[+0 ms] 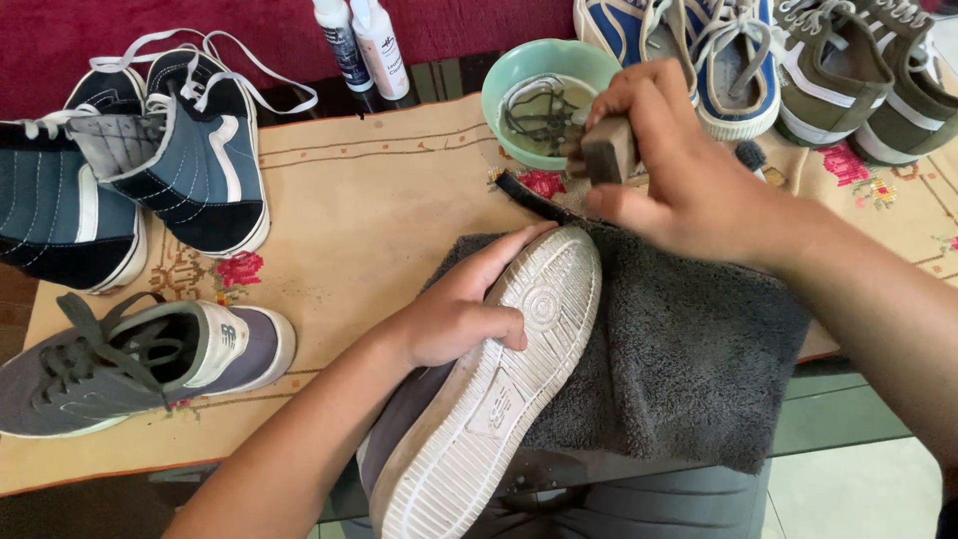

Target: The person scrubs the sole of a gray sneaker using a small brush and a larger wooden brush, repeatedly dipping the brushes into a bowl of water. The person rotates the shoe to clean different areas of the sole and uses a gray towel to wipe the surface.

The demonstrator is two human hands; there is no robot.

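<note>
Closest to me lay a grey shoe [479,399] tipped on its side, its pale sole turned up and running from the six o'clock edge toward the middle. The person's left hand [454,314] was closed around its upper edge, fingers curled over the rim of the sole and thumb stretched along the toe, pinning it against a dark grey towel [689,359] spread at about four o'clock. The right hand [679,180] was clamped on a small wooden brush [607,150], held up at one o'clock just by the rim of a green bowl [509,85] with wet laces soaking in it.

To my eye the scrubbing would go best with the shoe kept braced hard on the towel so it could not roll, the brush only damp, and short strokes worked along the grooves of the tread rather than across them.

That sole looked off-white and grubby, with a round pattern under the ball of the foot, fine ridges elsewhere and grey smudging toward the heel; the upper below it was plain grey cloth.

Its grey partner [130,364] sat at eight o'clock on the embroidered cloth [369,210], two dark blue high-tops [130,170] at ten, two white bottles [364,45] at twelve, and blue and olive sneakers [798,60] at one to two.
</note>
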